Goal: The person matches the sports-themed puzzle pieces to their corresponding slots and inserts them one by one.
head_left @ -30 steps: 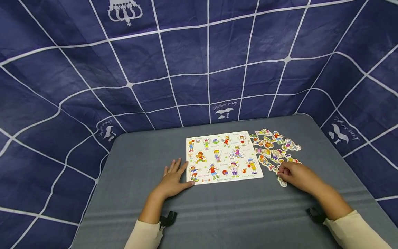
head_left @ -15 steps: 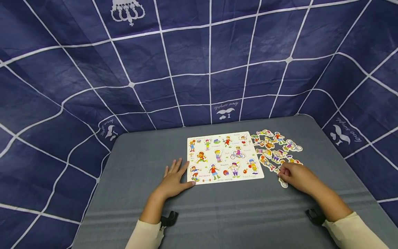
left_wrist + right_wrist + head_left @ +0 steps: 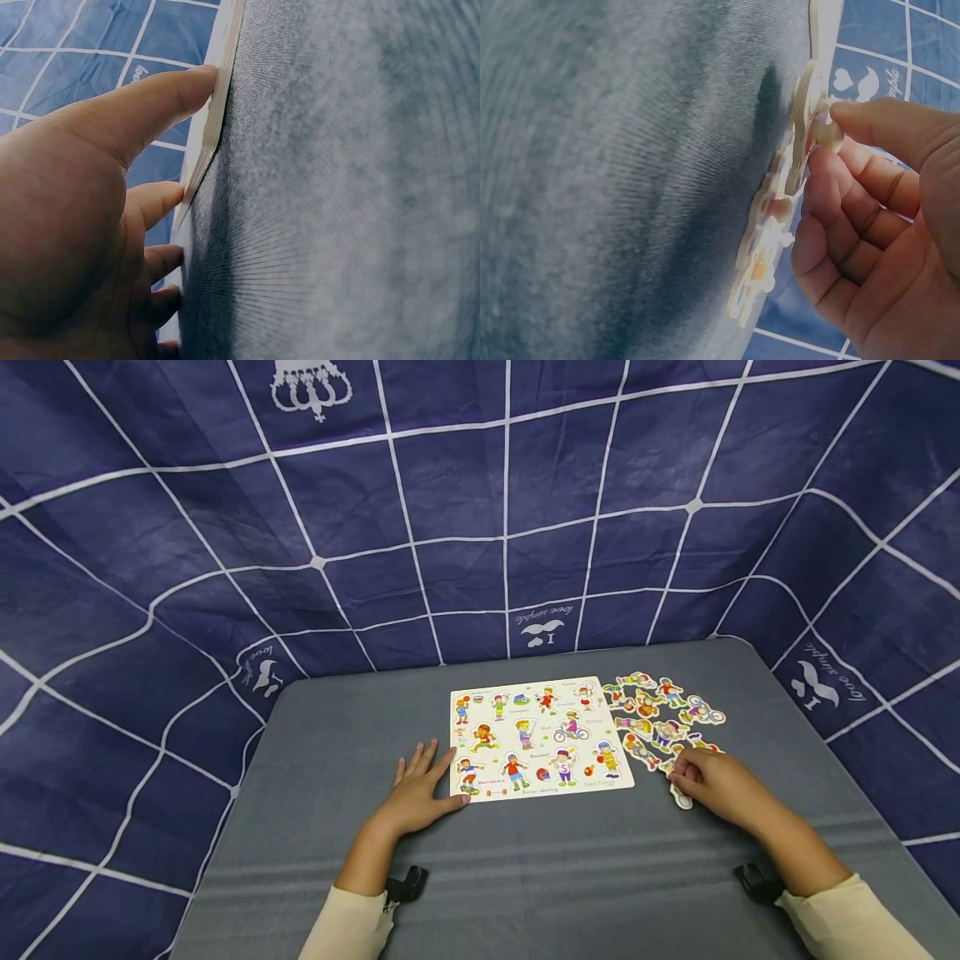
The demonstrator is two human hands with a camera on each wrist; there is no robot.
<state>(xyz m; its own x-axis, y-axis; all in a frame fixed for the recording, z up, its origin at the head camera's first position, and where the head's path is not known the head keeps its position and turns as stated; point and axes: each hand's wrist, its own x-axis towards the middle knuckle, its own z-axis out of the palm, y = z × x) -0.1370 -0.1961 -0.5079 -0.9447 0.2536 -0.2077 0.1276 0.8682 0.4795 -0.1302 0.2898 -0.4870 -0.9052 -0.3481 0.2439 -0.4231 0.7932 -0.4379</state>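
A white puzzle board [image 3: 504,752] printed with children playing sports lies on the grey tabletop. My left hand [image 3: 415,795] rests at its near left corner with fingers spread; the thumb [image 3: 161,97] touches the near edge and the index fingertip meets the left edge. To the right of the board, my right hand [image 3: 712,781] pinches the small round knob [image 3: 829,136] of a flat wooden puzzle piece [image 3: 804,112] between thumb and index finger. In the head view that piece [image 3: 681,797] is partly covered by the fingers. The other right fingers are curled loosely below.
Several loose figure-shaped pieces [image 3: 670,735] lie bunched between the board and the table's right side. Dark blue cloth [image 3: 465,568] with white lines hangs behind and on both sides of the grey tabletop [image 3: 352,735]. A black camera strap sits at each wrist.
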